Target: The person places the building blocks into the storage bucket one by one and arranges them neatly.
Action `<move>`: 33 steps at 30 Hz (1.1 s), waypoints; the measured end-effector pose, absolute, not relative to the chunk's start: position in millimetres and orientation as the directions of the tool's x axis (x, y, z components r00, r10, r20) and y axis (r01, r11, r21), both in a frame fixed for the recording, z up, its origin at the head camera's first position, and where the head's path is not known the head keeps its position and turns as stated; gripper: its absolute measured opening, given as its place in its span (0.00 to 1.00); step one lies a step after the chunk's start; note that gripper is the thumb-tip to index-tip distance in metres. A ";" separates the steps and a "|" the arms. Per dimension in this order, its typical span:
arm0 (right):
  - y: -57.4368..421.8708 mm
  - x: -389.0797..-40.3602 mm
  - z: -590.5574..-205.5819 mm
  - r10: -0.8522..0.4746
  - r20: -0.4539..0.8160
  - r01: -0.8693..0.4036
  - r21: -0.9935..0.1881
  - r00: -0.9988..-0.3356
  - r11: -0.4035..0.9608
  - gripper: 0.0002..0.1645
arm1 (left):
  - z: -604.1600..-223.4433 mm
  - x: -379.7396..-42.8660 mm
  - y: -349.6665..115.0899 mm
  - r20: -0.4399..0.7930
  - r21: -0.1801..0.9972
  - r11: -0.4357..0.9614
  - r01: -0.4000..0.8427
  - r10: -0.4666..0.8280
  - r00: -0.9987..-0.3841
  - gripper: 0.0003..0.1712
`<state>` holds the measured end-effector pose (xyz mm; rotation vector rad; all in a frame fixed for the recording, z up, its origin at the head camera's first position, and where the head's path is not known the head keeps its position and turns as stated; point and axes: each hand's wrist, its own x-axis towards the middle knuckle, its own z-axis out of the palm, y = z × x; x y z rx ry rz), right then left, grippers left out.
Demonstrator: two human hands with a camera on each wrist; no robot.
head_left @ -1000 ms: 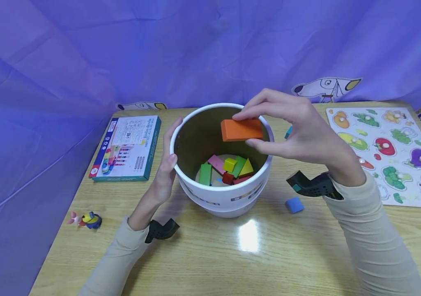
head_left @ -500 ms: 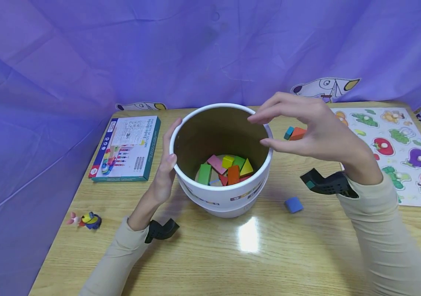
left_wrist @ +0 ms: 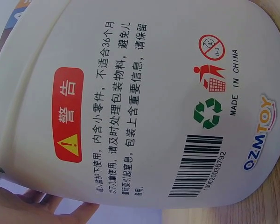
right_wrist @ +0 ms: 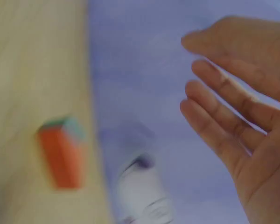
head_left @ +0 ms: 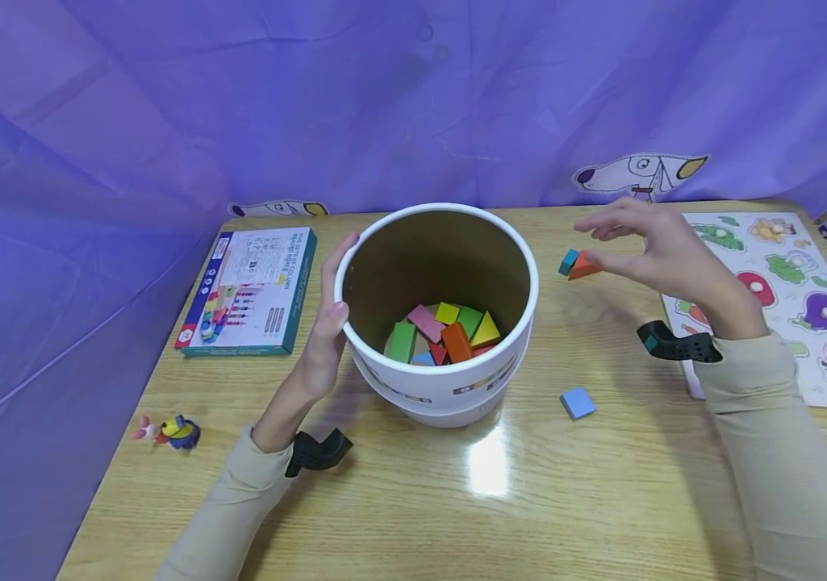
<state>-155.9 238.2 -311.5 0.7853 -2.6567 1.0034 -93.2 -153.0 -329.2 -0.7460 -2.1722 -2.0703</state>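
Note:
A white bucket (head_left: 449, 395) stands upright on the table with several coloured toy blocks inside, among them an orange block (head_left: 457, 342), a green block (head_left: 402, 342) and a pink block (head_left: 425, 322). My left hand (head_left: 322, 347) holds the bucket's left side, thumb at the rim and fingers round the outer wall. In the left wrist view the bucket's printed wall (left_wrist: 149, 102) fills most of the picture. My right hand (head_left: 656, 250) hovers right of the bucket, fingers apart and holding nothing. Close to its fingertips lie a red-orange block (head_left: 584, 266) and a small teal block (head_left: 569, 261).
A blue block (head_left: 578, 403) lies right of the bucket. A vegetable puzzle board (head_left: 791, 323) is at the right, partly under the right forearm in view. A flat toy box (head_left: 249, 290) and small toy figures (head_left: 179, 433) lie left. A purple curtain (head_left: 413, 97) hangs behind.
My right hand has let go of the orange block, which now rests among the blocks in the bucket. That hand has moved right, away from the rim. The left hand stays put.

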 end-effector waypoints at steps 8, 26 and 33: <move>246.5 -171.6 -357.7 -0.370 0.111 -0.362 -0.582 -0.922 0.728 0.30 | -327.1 -91.6 -151.6 0.358 0.928 -0.014 0.372 0.307 -0.882 0.50; 256.6 -165.5 -385.3 -0.407 0.021 -0.349 -0.558 -0.913 0.753 0.21 | -329.7 -91.2 -153.3 0.356 0.928 0.000 0.374 0.304 -0.884 0.49; 255.2 -155.4 -387.3 -0.437 0.050 -0.390 -0.549 -0.898 0.739 0.18 | -330.6 -92.7 -152.7 0.363 0.925 -0.004 0.381 0.312 -0.878 0.49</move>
